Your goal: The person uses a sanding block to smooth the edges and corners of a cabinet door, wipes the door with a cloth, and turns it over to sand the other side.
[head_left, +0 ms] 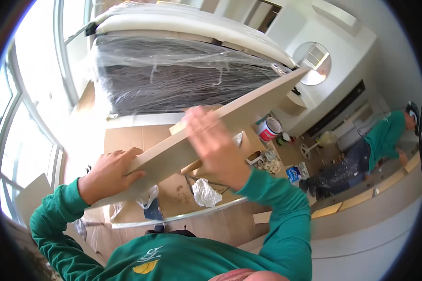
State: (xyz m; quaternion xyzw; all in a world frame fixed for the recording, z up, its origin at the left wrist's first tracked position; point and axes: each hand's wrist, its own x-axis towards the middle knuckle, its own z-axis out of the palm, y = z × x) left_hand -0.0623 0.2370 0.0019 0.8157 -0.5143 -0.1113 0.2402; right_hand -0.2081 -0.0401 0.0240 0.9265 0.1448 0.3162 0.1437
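A long beige board [260, 100] slants across the view, from low at the left up to the far right. My left hand [111, 173] grips its lower left part, thumb on the near face and fingers over the top edge. Farther along, my right hand [215, 147] lies against the board, fingertips at the upper edge. Motion blurs that hand, so whether it pinches anything is unclear. Below the board, a crumpled white cloth or paper [206, 193] rests on a cardboard-covered surface [126, 138].
Beyond stands a large piece wrapped in clear plastic [173, 75]. A paint bucket [269, 129], a blue packet [293, 173] and crumpled paper [270, 164] are at the right. Farther right, a person in a green top [384, 136] bends over a long strip. Tall windows line the left.
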